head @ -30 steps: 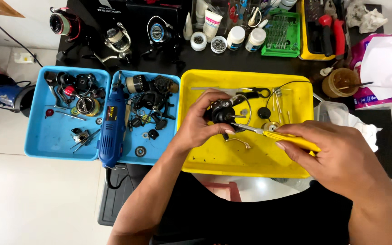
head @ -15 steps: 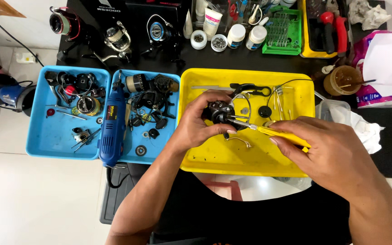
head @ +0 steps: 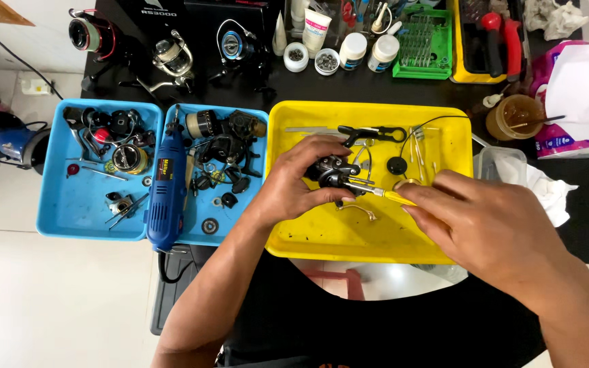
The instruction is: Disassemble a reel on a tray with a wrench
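head cam: around your hands, a blue rotary tool [head: 169, 187] lies across the seam btw two blue trays [head: 90, 218]; the trays hold loose reel parts, screws, a spool. behind them on the black table [head: 274, 85] sit three fishing reels [head: 172, 58], small white bottles [head: 352, 51], a green rack [head: 424, 44], a red-handled tool [head: 499, 37]. to the right, a brown jar [head: 512, 116] w/ a stick in it, a pink pack of tissues [head: 581, 82], a white rag [head: 547, 187]. nothing blocks your hands.

your left hand [head: 294, 187] has its fingers curled tight around a dark reel body [head: 332, 174], held just above the yellow tray [head: 322, 235]. your right hand [head: 485, 221] pinches a yellow-handled screwdriver [head: 393, 196], fingers closed on the handle, tip touching the reel body.

yellow tray also holds a black handle arm [head: 369, 134], a round black knob [head: 397, 165], a thin wire [head: 438, 123], a bent metal bit [head: 361, 211].
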